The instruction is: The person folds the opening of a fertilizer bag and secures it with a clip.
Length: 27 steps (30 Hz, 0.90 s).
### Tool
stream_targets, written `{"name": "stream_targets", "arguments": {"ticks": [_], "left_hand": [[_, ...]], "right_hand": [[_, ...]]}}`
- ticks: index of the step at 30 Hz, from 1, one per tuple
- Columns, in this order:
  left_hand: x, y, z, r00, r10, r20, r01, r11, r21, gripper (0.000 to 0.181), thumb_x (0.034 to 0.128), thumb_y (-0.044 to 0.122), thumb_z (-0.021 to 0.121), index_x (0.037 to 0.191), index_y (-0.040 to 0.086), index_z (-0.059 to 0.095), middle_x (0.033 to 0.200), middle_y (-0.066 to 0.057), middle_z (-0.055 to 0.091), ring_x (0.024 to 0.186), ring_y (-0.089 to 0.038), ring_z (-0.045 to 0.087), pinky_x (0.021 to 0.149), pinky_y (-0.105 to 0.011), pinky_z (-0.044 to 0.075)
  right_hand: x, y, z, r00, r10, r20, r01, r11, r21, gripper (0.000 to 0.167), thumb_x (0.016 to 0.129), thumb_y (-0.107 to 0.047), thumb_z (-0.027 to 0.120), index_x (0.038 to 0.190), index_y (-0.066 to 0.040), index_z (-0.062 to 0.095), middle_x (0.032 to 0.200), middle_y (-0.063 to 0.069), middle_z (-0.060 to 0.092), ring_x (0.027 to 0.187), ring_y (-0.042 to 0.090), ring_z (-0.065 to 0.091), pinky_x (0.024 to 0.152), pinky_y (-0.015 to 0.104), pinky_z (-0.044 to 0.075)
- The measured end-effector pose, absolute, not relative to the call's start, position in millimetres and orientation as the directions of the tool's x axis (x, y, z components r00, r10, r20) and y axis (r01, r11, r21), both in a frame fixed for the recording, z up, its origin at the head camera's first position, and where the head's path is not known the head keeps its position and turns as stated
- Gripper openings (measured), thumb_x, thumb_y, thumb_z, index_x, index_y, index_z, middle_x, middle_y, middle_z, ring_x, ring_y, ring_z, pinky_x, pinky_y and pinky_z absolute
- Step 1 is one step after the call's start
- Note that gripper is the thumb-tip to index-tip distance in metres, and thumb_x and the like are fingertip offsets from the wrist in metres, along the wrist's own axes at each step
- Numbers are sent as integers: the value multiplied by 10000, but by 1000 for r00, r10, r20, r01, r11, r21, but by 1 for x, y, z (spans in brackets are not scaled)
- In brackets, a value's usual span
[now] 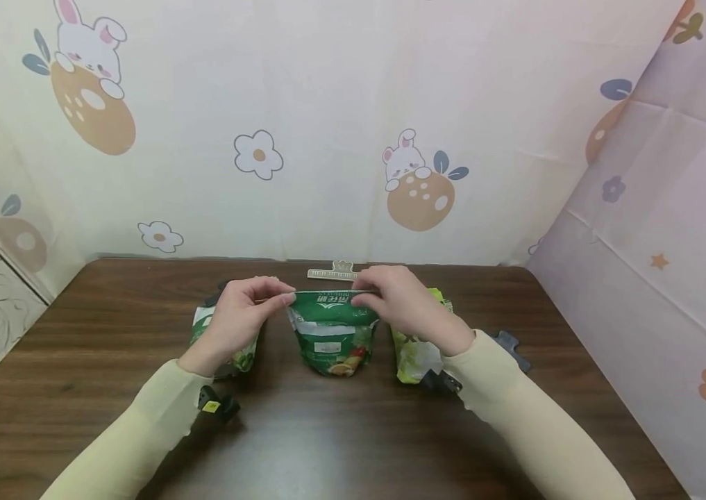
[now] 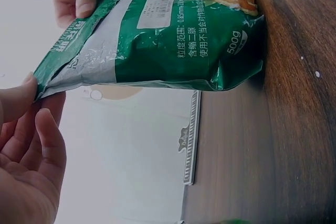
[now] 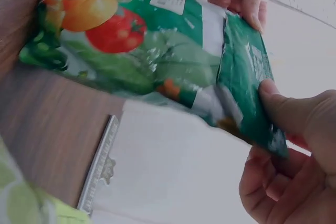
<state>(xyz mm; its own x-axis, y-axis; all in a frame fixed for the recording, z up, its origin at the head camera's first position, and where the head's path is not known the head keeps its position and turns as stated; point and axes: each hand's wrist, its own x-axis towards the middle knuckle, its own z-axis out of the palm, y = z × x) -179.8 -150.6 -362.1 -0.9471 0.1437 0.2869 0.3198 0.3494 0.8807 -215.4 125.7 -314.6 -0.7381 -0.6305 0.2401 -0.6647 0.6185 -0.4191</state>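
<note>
A green and white 500g bag [image 1: 328, 333] printed with fruit and vegetables stands upright on the table, its top edge folded over in a flat band. My left hand [image 1: 240, 312] pinches one top corner between thumb and fingers. At the opposite end of the fold, my right hand [image 1: 399, 302] grips the other corner, thumb on the near face. In the right wrist view, the right thumb presses on the green folded band [image 3: 249, 72]. Behind the bag lies a pale metal clip [image 1: 332, 273] with a ruler-like toothed bar.
Another green and white bag [image 1: 245, 360] stands left, partly behind the left wrist. A yellow-green bag [image 1: 412, 357] stands right, partly covered by the right forearm. A dark grey clip [image 1: 514, 349] lies farther right. Behind the brown table [image 1: 328, 444] hangs a printed curtain [image 1: 328, 90].
</note>
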Motion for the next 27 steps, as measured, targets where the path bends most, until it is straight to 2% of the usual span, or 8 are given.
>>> {"name": "stream_targets", "arguments": {"ticks": [9, 13, 19, 27], "left_hand": [[-180, -152, -362, -942, 164, 293, 333, 345, 878, 125, 927, 245, 734, 1013, 162, 767, 991, 34, 731, 942, -183, 633, 813, -432, 508], [-180, -152, -362, -946, 160, 283, 322, 345, 882, 127, 925, 242, 736, 1016, 159, 765, 1000, 31, 730, 941, -191, 634, 811, -431, 511], [-181, -153, -364, -949, 158, 272, 310, 337, 889, 143, 922, 256, 738, 1025, 160, 766, 1011, 23, 728, 936, -204, 629, 802, -427, 512], [-183, -153, -365, -953, 148, 263, 299, 340, 891, 143, 921, 257, 740, 1025, 161, 765, 1010, 21, 727, 917, -212, 624, 791, -425, 507]], "right_hand": [[-215, 134, -322, -712, -627, 317, -695, 564, -445, 55, 905, -188, 753, 898, -170, 702, 854, -95, 653, 765, 96, 580, 703, 322, 507], [-215, 137, -323, -727, -609, 317, -680, 576, -454, 57, 907, -198, 751, 943, -157, 734, 915, -80, 691, 820, 86, 611, 729, 328, 516], [-214, 149, -326, -780, -559, 280, -616, 611, -497, 71, 918, -229, 738, 947, -165, 744, 906, -71, 699, 714, 125, 574, 639, 337, 489], [-215, 158, -332, -787, -533, 310, -607, 582, -541, 62, 884, -178, 769, 837, -189, 730, 752, -70, 668, 623, 144, 531, 568, 308, 467]]}}
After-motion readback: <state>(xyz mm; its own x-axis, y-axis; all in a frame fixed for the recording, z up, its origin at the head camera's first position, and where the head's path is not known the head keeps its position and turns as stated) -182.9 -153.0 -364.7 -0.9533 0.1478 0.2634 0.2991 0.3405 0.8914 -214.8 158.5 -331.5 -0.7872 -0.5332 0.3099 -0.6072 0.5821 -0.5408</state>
